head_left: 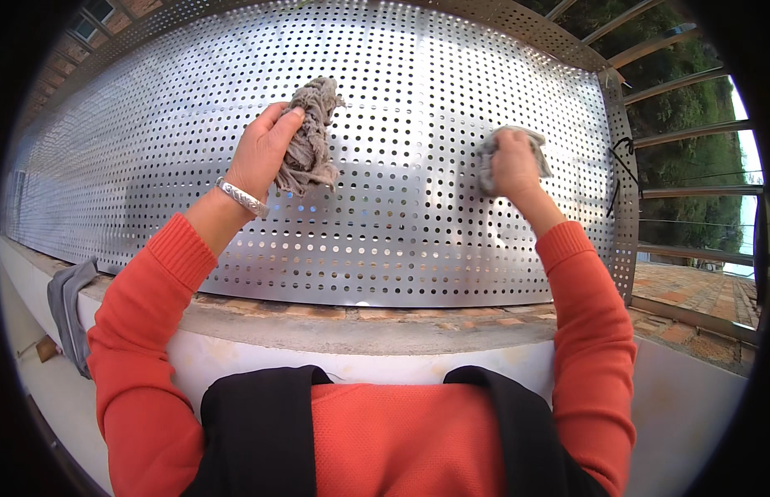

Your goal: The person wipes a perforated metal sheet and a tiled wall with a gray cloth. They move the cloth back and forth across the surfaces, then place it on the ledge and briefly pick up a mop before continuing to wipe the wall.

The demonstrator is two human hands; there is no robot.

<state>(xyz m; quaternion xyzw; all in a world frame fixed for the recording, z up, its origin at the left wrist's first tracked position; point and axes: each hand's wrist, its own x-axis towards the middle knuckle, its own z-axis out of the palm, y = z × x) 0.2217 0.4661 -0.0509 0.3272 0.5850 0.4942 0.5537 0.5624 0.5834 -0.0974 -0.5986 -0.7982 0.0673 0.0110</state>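
Observation:
A wide perforated metal sheet (360, 248) with rows of round holes spreads before me. My left hand (264, 146) grips a bunched, frayed grey-brown cloth (311, 133) above the sheet's middle; whether that cloth touches the metal I cannot tell. On the right side, my right hand (515, 163) is closed over a folded grey rag (486, 164), laid against the sheet. This hand and its rag look slightly blurred. A silver bracelet (242, 197) circles my left wrist.
A ledge of brick and mortar (360, 329) runs along the sheet's near edge. Over it at left hangs a grey cloth (74, 310). Metal bars (696, 194) stand beyond the right edge, where a black tie (622, 168) is fastened. Greenery shows behind the bars.

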